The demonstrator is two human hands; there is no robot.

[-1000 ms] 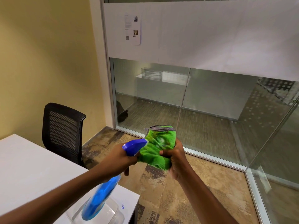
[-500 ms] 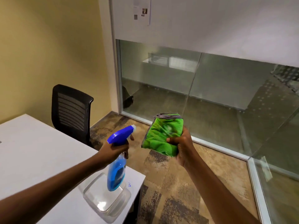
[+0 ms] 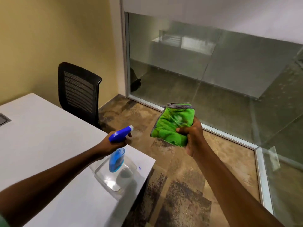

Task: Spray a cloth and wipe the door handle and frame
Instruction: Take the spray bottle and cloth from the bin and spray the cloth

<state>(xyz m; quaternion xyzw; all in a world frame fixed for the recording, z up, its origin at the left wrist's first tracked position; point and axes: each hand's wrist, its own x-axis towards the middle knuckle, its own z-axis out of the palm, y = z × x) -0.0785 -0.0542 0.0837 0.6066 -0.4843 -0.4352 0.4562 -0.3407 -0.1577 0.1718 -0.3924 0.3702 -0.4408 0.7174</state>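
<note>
A yellow wall (image 3: 49,38) meets a glass partition (image 3: 213,71); black chair (image 3: 78,89) behind white table (image 3: 41,136), mottled brown carpet (image 3: 180,177).

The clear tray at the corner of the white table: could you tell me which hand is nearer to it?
Left. The left hand holds the spray bottle right above the clear tray; the right hand, gripping the green cloth, is off to the tray's right, over the floor.

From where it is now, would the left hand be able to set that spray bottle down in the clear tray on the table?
Probably yes. The left hand holds the spray bottle right above the clear tray, and nothing visible lies between them.
</note>
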